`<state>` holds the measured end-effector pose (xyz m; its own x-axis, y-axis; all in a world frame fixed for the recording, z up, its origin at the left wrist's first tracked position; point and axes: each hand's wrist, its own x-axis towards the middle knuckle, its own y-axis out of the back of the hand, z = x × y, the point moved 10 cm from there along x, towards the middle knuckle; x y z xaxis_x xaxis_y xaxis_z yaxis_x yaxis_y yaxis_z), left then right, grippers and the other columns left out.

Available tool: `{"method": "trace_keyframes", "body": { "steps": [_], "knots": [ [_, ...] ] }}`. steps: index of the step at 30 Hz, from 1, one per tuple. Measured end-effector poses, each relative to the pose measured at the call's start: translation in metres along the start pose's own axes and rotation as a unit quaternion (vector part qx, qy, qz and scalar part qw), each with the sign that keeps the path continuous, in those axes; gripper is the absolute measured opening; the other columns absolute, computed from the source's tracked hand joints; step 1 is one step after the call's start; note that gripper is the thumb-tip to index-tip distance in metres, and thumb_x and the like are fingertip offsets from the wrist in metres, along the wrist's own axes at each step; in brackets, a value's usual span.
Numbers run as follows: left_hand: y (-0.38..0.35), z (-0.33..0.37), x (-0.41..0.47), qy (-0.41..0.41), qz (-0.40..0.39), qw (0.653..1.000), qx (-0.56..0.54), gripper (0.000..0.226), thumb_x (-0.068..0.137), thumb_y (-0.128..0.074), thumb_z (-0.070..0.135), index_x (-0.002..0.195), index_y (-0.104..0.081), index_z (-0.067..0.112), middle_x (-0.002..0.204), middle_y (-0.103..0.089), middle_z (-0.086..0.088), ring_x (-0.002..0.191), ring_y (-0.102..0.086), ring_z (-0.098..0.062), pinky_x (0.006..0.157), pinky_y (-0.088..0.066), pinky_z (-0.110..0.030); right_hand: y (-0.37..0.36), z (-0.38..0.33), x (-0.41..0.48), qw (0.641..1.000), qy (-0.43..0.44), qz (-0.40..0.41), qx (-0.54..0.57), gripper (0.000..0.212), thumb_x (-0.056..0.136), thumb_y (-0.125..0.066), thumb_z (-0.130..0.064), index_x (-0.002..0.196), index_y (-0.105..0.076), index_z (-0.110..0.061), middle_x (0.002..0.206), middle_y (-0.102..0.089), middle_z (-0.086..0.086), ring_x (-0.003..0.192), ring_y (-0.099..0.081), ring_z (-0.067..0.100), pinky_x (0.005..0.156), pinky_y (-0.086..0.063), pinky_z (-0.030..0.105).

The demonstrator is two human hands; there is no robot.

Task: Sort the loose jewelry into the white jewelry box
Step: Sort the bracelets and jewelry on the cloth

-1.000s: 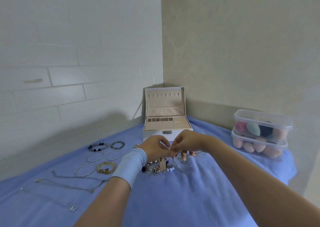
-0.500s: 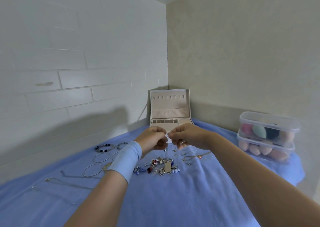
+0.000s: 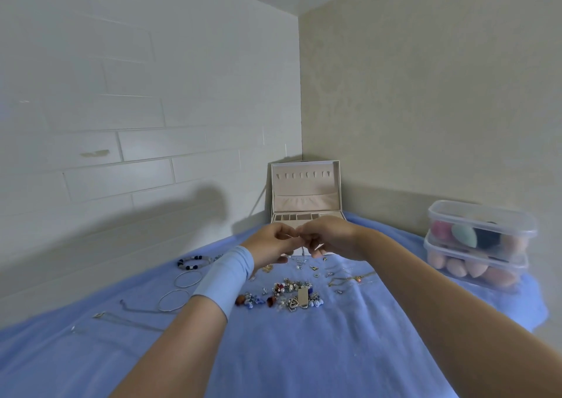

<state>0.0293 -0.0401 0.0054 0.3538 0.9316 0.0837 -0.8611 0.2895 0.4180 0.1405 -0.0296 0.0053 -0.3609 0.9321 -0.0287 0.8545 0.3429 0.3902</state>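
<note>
The white jewelry box (image 3: 305,191) stands open in the wall corner, its lid upright and its beige tray partly hidden behind my hands. My left hand (image 3: 270,244) and my right hand (image 3: 330,236) meet in the air just in front of it, and both pinch a thin silver chain (image 3: 299,241) stretched between the fingertips. Below them a heap of charms and beads (image 3: 289,295) lies on the blue cloth, with small earrings (image 3: 316,268) scattered behind it and a gold necklace (image 3: 349,279) to its right.
Silver bangles (image 3: 175,300), a beaded bracelet (image 3: 193,262) and thin chains (image 3: 127,315) lie at the left on the blue cloth (image 3: 304,352). Two stacked clear boxes of makeup sponges (image 3: 479,242) stand at the right edge. Walls close in behind and to the right.
Both hands have risen from the jewelry heap towards the box, still together on the chain. The view has tilted upward.
</note>
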Motion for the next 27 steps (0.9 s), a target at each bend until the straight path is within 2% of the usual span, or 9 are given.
{"method": "trace_keyframes", "body": {
  "steps": [5,7,12,15,17,19,21,25,27],
  "knots": [
    [0.001,0.009,0.001,-0.027,0.000,0.999,-0.019,0.014,0.090,-0.069,0.026,0.098,-0.072,0.015,0.100,-0.075,-0.004,0.097,-0.070,-0.015,0.093,-0.055,-0.030,0.002,-0.013,-0.005,0.999,0.021,0.001,-0.040,0.045,0.099,-0.060,-0.029,0.056,-0.054,-0.015,0.062,-0.050,0.001,0.060,-0.042,0.014,0.066,-0.038,0.027],
    [0.000,0.008,0.002,-0.022,-0.005,0.999,-0.036,0.017,0.092,-0.066,0.023,0.101,-0.073,0.010,0.100,-0.075,-0.004,0.095,-0.070,-0.015,0.091,-0.055,-0.029,0.004,-0.015,-0.006,0.998,0.023,0.014,-0.049,0.046,0.097,-0.064,-0.033,0.056,-0.052,-0.014,0.059,-0.046,0.002,0.058,-0.039,0.015,0.065,-0.035,0.027],
    [-0.008,0.007,-0.001,0.012,-0.036,0.990,-0.134,0.017,0.101,-0.049,0.013,0.102,-0.064,0.004,0.088,-0.072,-0.008,0.082,-0.069,-0.019,0.084,-0.056,-0.033,0.002,-0.016,-0.005,1.000,0.020,0.019,-0.014,0.062,0.099,-0.061,-0.028,0.037,-0.056,-0.023,0.054,-0.054,0.000,0.064,-0.053,0.019,0.071,-0.040,0.031],
    [-0.005,0.003,-0.004,0.029,-0.038,0.977,-0.208,0.017,0.103,-0.043,0.011,0.093,-0.056,0.006,0.071,-0.066,-0.007,0.068,-0.067,-0.024,0.073,-0.057,-0.035,-0.002,-0.015,-0.008,0.998,0.010,0.003,0.055,0.057,0.101,-0.057,-0.022,0.045,-0.049,-0.017,0.049,-0.038,0.000,0.060,-0.047,0.024,0.079,-0.039,0.039],
    [0.001,0.000,-0.005,0.026,-0.032,0.979,-0.202,0.017,0.104,-0.044,0.013,0.088,-0.051,0.010,0.061,-0.054,-0.003,0.057,-0.055,-0.019,0.061,-0.051,-0.028,0.000,-0.011,-0.007,0.998,0.003,0.011,0.062,0.054,0.101,-0.057,-0.023,0.050,-0.041,-0.016,0.047,-0.030,-0.001,0.053,-0.043,0.023,0.086,-0.038,0.043],
    [0.006,-0.004,-0.004,0.022,-0.024,0.985,-0.171,0.019,0.103,-0.045,0.014,0.084,-0.048,0.014,0.056,-0.042,0.002,0.052,-0.042,-0.015,0.055,-0.040,-0.025,0.002,-0.009,-0.007,0.999,-0.008,0.022,0.049,0.050,0.100,-0.058,-0.025,0.053,-0.044,-0.015,0.045,-0.028,-0.001,0.049,-0.046,0.022,0.096,-0.043,0.047],
    [0.010,-0.010,-0.004,0.027,-0.025,0.989,-0.144,0.018,0.102,-0.048,0.014,0.084,-0.049,0.014,0.054,-0.036,0.005,0.049,-0.038,-0.013,0.056,-0.037,-0.026,0.003,-0.007,-0.006,0.998,-0.011,0.033,0.052,0.046,0.100,-0.059,-0.023,0.057,-0.046,-0.012,0.046,-0.034,0.000,0.054,-0.057,0.023,0.102,-0.046,0.050],
    [0.012,-0.023,-0.009,0.052,-0.063,0.995,-0.061,0.009,0.099,-0.053,0.015,0.093,-0.057,0.010,0.056,-0.036,0.002,0.051,-0.045,-0.016,0.064,-0.045,-0.034,0.010,-0.004,0.000,0.997,-0.015,0.071,0.019,0.029,0.099,-0.060,-0.026,0.075,-0.060,-0.009,0.067,-0.070,0.007,0.077,-0.068,0.023,0.083,-0.047,0.038],
    [0.012,-0.029,-0.012,0.077,-0.084,0.993,-0.002,0.011,0.099,-0.055,0.017,0.097,-0.062,0.009,0.059,-0.036,0.001,0.051,-0.038,-0.015,0.057,-0.040,-0.029,0.014,0.004,0.002,0.994,-0.046,0.092,-0.019,0.035,0.098,-0.061,-0.028,0.068,-0.054,-0.011,0.057,-0.062,0.005,0.070,-0.068,0.024,0.068,-0.045,0.032]
  ]
}}
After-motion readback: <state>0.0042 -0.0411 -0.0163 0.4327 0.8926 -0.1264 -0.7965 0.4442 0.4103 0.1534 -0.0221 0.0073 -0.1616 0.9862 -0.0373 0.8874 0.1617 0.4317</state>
